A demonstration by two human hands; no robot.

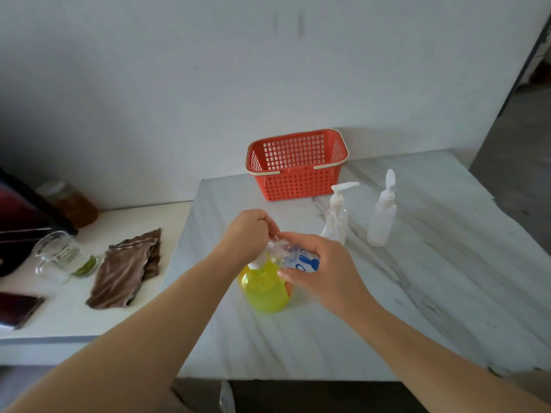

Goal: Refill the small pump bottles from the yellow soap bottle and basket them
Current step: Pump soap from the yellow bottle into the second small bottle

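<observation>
1. Head cam, the only view: both hands meet over the near middle of the marble table (417,278), right above the yellow bottle (265,289).
2. Right hand (316,272) is wrapped round the small bottle (301,259), a clear one with blue print. It's held tipped on its side, neck pointing left.
3. Left hand (249,231) has its fingers curled tight, pinching the neck end of that small bottle. It's blurry there, so I can't tell if it's a cap or the bare neck between the fingers.
4. Yellow bottle stands upright on the table, directly under the hands. Its white top (256,262) sits just below the left hand.
5. Basket (298,165) is orange-red with pale handles and sits at the back of the table by the wall, well apart from the hands.
6. Two more bottles stand between the basket and the right edge: a clear pump bottle (338,216), and a frosted pump bottle (381,219) just to its right. Both are upright with their pumps on.
7. Off to the left is a lower white counter (74,323) with a crumpled brown cloth (128,269), a glass jug (59,254) beside it, and a jar (71,204) of amber stuff against the wall.
</observation>
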